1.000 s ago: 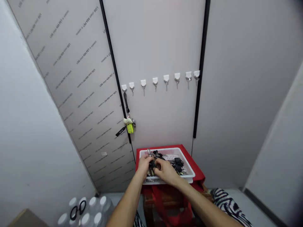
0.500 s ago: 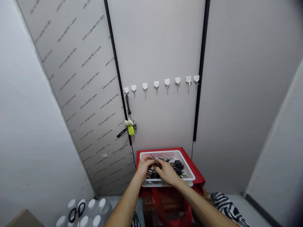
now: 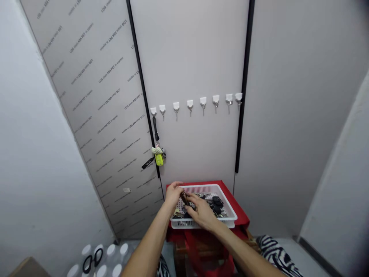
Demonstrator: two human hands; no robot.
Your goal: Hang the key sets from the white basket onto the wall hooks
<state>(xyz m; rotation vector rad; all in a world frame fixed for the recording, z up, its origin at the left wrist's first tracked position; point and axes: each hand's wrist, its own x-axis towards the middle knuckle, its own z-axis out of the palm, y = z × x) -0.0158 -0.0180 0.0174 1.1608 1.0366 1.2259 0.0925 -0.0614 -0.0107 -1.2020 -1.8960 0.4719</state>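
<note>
A white plastic basket (image 3: 203,222) holds a jumble of keys and black car key fobs (image 3: 217,202). Over its left side, my left hand (image 3: 173,194) is closed, pinching a dark brown keychain (image 3: 185,199) between thumb and fingertips. My right hand (image 3: 201,211) reaches in from the right, its thumb and fingers closed on the lower part of the same keychain. Fine details of the keychain are too small to make out. On the leftmost wall hook (image 3: 153,111) hangs a black strap with a yellow-green key fob (image 3: 159,159) and a black tag.
Several white hooks (image 3: 203,102) run in a row across the wall panel (image 3: 196,146). The basket sits on a red bag (image 3: 242,215) with hanging handles. Bottles with white caps (image 3: 111,250) and dark-handled scissors (image 3: 87,264) are at lower left. Zebra-patterned fabric (image 3: 278,254) lies at lower right.
My hands have drawn slightly apart, the left shifting a little left and up. More of the dark brown keychain shows between them, and more of the basket's left side is uncovered.
</note>
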